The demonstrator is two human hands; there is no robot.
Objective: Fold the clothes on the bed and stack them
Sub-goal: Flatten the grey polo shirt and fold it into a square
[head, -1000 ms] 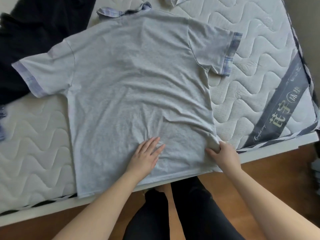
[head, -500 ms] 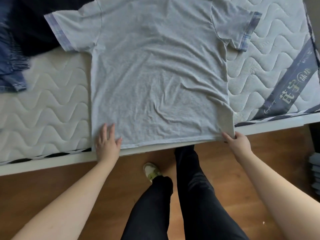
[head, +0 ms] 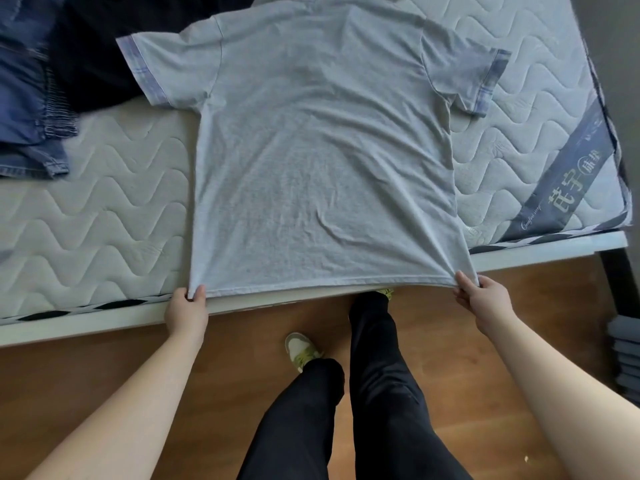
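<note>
Both hands have left the cloth's middle: my left hand (head: pixel 186 308) and right hand (head: pixel 481 299) now pinch the light grey short-sleeved shirt's (head: pixel 322 157) hem corners at the white quilted mattress's (head: pixel 93 206) near edge, pulling it flat for folding.

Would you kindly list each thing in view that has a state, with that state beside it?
grey T-shirt: spread flat, unfolded, hem at the mattress edge
left hand: pinches the shirt's left hem corner
right hand: pinches the right hem corner
denim garment: rumpled, unfolded
dark garment: lying loose, partly under the shirt's sleeve
mattress: bare, no sheet
</note>
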